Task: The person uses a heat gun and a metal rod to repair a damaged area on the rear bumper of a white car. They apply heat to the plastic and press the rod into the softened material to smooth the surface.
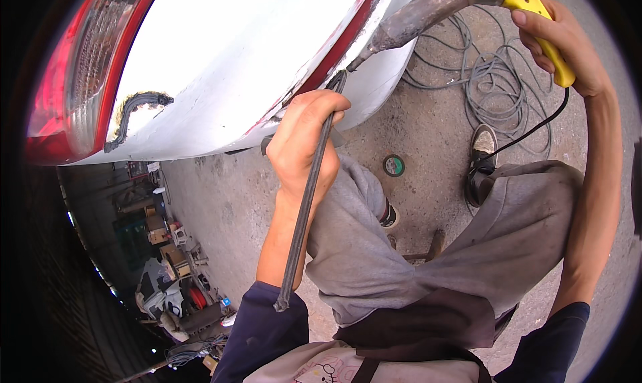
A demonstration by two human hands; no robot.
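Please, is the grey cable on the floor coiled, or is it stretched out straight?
Loosely coiled: the grey cable lies in overlapping loops on the floor, beyond the shoe.

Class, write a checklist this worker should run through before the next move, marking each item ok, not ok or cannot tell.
1. Tool gripped by its handle: ok; the right hand holds the yellow handle of the metal-barrelled tool.
2. Rod held: ok; the left hand is closed around the black rod.
3. Nozzle near the rod's upper end: ok; the nozzle and that end appear close together at the white panel.
4. Hands gloved: not ok; both are bare.
5. Floor tidy underfoot: not ok; grey cable lies in loose loops, and the black lead runs toward a shoe.
6. Nozzle temperature: cannot tell.
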